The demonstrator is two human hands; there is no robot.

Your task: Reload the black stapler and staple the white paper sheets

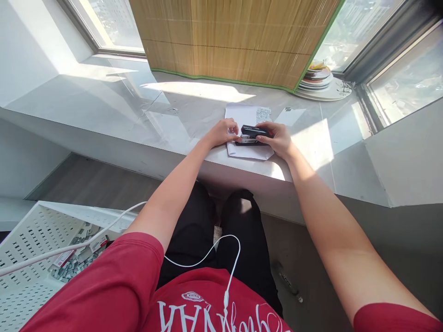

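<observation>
As the right hand (278, 137) grips, a black stapler (251, 131) sits over white paper (247, 152)

While the right fingers clamp its rear, the stapler sits near the front edge of the window ledge (197, 113). The left hand (221, 133) curls its fingers at the front end; whether they pinch anything, I cannot tell. Beyond, a bamboo blind (228, 41) hangs, stacked plates (315, 84) by its lower right corner.

From here I see a green-edged bamboo blind (228, 44), with a left window (107, 23) and a right window (362, 27) flanking it. Beside the blind's lower right corner I make out stacked plates (315, 84). Well below and left of the blind, my feed shows a white perforated basket (26, 293).
</observation>
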